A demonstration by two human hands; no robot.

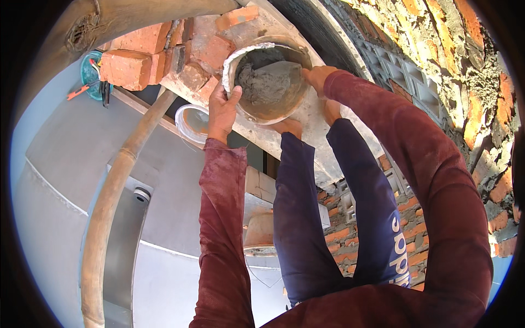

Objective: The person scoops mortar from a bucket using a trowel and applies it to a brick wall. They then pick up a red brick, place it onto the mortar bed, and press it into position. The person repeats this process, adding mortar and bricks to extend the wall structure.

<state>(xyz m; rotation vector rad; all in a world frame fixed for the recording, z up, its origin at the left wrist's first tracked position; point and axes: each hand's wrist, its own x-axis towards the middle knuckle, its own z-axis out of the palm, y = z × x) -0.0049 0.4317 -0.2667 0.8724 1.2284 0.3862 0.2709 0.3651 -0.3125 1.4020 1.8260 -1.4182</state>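
A round bucket (302, 99) with a ragged white rim stands on the plank in front of my feet. Wet grey mortar (256, 86) lies inside it. My left hand (223, 112) grips the bucket's left rim, thumb on the edge and fingers down the outer side. At the opposite side of the bucket, my right hand (319, 80) is closed around the handle of a trowel, mostly hidden in the fist. The trowel's grey blade (280, 75) rests in the mortar and is partly coated with it.
Red bricks (127, 70) are piled left of the bucket on the worn plank (314, 158). A white pail (192, 123) sits lower down. A bamboo pole (123, 156) slants on the left, near a teal tool bucket (91, 74). A rough brick wall (465, 71) rises at right.
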